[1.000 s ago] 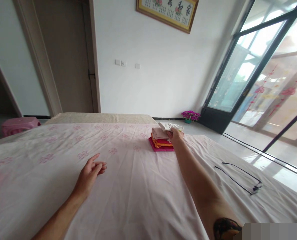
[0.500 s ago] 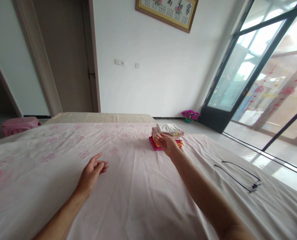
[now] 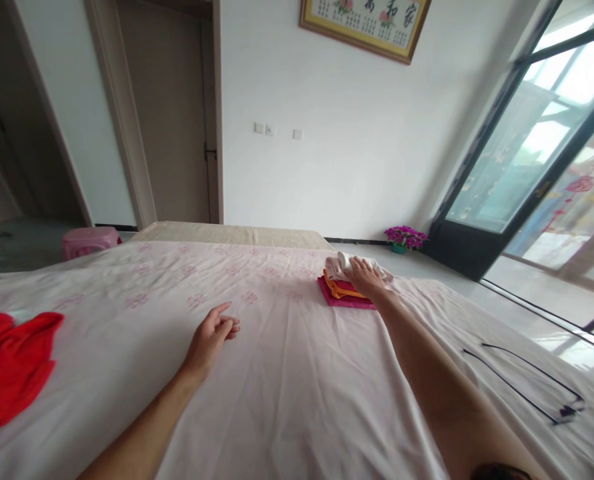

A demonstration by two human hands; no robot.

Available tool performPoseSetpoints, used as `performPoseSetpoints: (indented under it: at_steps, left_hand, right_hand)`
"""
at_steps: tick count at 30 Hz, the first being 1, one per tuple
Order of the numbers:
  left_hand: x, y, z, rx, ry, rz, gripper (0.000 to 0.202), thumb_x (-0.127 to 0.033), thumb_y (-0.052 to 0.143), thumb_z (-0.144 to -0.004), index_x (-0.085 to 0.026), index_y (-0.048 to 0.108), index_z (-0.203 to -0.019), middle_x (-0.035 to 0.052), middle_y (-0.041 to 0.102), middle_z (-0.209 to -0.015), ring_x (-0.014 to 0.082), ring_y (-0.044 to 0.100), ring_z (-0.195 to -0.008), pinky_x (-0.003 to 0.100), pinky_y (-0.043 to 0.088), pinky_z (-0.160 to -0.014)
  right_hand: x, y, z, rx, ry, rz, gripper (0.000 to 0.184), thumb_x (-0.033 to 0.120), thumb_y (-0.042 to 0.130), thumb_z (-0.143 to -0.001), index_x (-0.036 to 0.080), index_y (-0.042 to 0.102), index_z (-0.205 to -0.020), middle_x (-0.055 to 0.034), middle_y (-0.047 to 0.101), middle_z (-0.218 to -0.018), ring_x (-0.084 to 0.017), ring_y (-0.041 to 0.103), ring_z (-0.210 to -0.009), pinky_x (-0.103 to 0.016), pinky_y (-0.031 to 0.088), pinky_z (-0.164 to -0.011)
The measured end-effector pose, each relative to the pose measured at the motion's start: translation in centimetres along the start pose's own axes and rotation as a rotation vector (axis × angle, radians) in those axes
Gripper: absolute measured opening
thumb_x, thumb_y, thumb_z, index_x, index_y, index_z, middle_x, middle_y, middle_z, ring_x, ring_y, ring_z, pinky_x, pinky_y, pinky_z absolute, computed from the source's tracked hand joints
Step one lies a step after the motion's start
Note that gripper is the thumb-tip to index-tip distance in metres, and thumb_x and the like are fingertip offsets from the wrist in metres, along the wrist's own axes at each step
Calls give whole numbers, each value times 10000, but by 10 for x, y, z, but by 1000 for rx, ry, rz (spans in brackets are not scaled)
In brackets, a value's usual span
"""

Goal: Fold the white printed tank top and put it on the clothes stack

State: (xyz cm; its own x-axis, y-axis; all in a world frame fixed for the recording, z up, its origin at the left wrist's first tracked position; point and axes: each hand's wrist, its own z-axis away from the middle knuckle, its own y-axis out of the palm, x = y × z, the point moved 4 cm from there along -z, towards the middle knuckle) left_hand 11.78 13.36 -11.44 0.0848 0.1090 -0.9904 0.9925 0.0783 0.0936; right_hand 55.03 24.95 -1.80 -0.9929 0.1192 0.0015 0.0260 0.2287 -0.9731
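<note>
A stack of folded cloths [image 3: 344,291] lies on the far right part of the sheet, with magenta at the bottom, orange and red above, and pale pink higher up. On its top is a folded white cloth [image 3: 345,261]. My right hand [image 3: 367,275] rests palm down over the white cloth, fingers stretched out, hiding part of it. To the left, my left hand [image 3: 215,331] is held over the pale flowered sheet [image 3: 267,373]. Its fingers are loosely bent and partly apart, with nothing in them.
A crumpled red cloth [image 3: 19,367] is at the left edge. Dark-framed glasses [image 3: 531,387] lie on the sheet at right. Beyond are a pink stool [image 3: 91,241], potted purple flowers [image 3: 405,238] and a glass door [image 3: 497,160].
My right hand has moved from the stack's front side up onto the white cloth on top. My left hand keeps its pose. The view has turned left, bringing more of the red cloth into sight.
</note>
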Motion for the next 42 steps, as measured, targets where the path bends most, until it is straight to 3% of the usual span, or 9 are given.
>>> performPoseSetpoints:
  at_steps: [5,9,14,18,24,31,36,39,42]
  left_hand:
    - [-1,2,-1,7,-2,-5,615,-396,620,-776,-127,485,-1313,37,674,-900,154,672,-785,312,549,-754]
    - [1,2,-3,-4,7,-16,559,-335,592,-794,-131,488,-1304,36,669,-879,144,668,-756,292,546,-714]
    - [0,2,-3,-16,40,-38,522,-272,572,-802,-134,491,-1299,41,667,-868,140,672,-749,274,544,-696]
    - [1,1,-3,-42,67,-49,519,-244,537,-806,-124,477,-1307,40,657,-859,139,665,-736,275,549,-680]
    - [4,2,-4,-28,100,-104,476,-233,491,-820,-128,493,-1284,47,663,-870,138,671,-738,278,554,-678]
    - [1,0,14,48,176,-301,364,-177,541,-773,-181,657,-1118,54,714,-898,144,679,-736,273,543,-699]
    - [-16,-42,21,-66,262,-478,366,-119,568,-737,-218,696,-1065,76,722,-1021,206,672,-942,368,515,-933]
    - [-41,-95,24,-226,318,-587,423,-82,566,-719,-231,682,-1098,96,669,-1182,272,545,-1218,467,339,-1140]
    - [-72,-158,37,-464,395,-855,458,-99,563,-756,-209,639,-1194,140,565,-1343,329,408,-1347,555,220,-1174]
  right_hand:
    - [24,-11,12,-170,10,6,521,387,350,-988,205,404,-1473,-98,387,-1548,-282,256,-1450,-492,229,-1154]
    - [83,-22,47,-331,-105,-54,466,314,360,-986,234,467,-1433,-65,417,-1532,-268,243,-1458,-459,200,-1171]
    - [169,9,97,19,-326,-173,556,423,406,-977,198,407,-1486,-110,319,-1587,-305,236,-1471,-488,239,-1155]
    - [215,43,131,308,-459,-191,616,442,363,-987,150,329,-1528,-171,258,-1602,-312,260,-1468,-478,265,-1141]
    - [232,67,153,191,-415,-114,625,484,244,-1017,181,260,-1564,-112,202,-1630,-269,130,-1509,-474,77,-1200]
    - [232,62,156,100,-390,-159,572,475,278,-1010,234,357,-1523,-68,315,-1594,-231,220,-1482,-432,121,-1199]
    - [231,62,155,88,-378,-192,539,451,301,-1008,252,390,-1501,-53,353,-1575,-220,248,-1468,-433,143,-1195]
    - [231,61,155,86,-376,-199,535,447,309,-1006,245,401,-1493,-55,362,-1570,-221,256,-1463,-429,150,-1194]
    - [231,60,155,71,-378,-208,525,443,318,-1004,240,424,-1477,-61,381,-1558,-226,275,-1453,-424,162,-1189]
